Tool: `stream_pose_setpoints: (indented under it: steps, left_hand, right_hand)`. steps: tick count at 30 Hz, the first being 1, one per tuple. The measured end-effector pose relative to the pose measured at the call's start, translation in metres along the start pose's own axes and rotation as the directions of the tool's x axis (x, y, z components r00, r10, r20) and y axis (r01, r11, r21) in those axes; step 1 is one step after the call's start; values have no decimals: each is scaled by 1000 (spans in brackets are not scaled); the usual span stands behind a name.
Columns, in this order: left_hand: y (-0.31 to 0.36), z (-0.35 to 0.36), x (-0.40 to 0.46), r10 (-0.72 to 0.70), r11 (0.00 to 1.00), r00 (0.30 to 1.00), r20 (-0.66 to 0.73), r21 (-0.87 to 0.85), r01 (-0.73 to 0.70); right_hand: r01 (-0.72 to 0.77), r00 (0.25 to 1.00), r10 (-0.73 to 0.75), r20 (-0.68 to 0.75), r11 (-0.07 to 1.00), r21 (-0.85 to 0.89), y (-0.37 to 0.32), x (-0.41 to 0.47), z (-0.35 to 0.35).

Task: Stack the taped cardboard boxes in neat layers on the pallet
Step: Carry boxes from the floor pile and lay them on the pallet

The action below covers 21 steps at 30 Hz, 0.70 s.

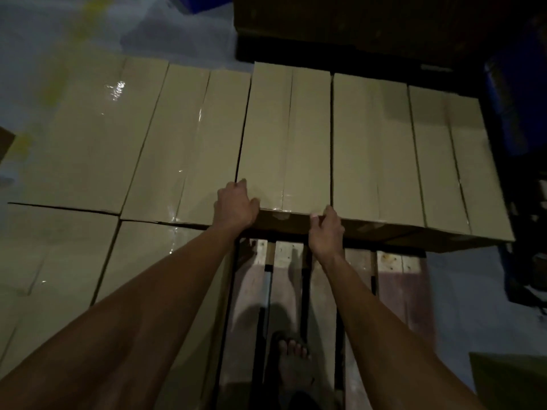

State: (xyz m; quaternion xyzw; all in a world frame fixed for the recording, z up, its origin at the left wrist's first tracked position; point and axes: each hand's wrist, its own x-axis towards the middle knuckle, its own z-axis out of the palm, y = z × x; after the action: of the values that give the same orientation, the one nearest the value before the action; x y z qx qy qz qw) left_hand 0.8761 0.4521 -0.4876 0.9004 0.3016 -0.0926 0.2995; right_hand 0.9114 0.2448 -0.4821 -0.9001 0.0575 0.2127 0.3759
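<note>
A long taped cardboard box (284, 137) lies in the middle of a row of similar boxes on the wooden pallet (393, 279). My left hand (235, 205) grips its near left corner, fingers curled over the top edge. My right hand (325, 229) grips the near right corner, fingertips hooked on the top edge. Two more boxes (414, 155) lie flush to its right, and several boxes (183, 143) lie to its left. This middle box sits slightly farther back than its neighbours.
Bare pallet slats (284, 291) run toward me below the row, with my bare foot (293, 365) on them. Lower boxes (59, 276) fill the near left. A dark stack (384, 22) stands behind. A blue object (515, 99) is at right. A box corner (509, 377) shows near right.
</note>
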Motion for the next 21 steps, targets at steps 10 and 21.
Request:
stream_pose_setpoints:
  steps: [10, 21]
  left_hand:
    - [22, 27, 25, -211, 977, 965, -159, -18, 211]
    - [19, 3, 45, -332, 941, 941, -70, -91, 326]
  right_hand:
    - [12, 998, -18, -60, 996, -89, 9, 40, 13]
    - [-3, 990, -8, -140, 997, -82, 9, 39, 18]
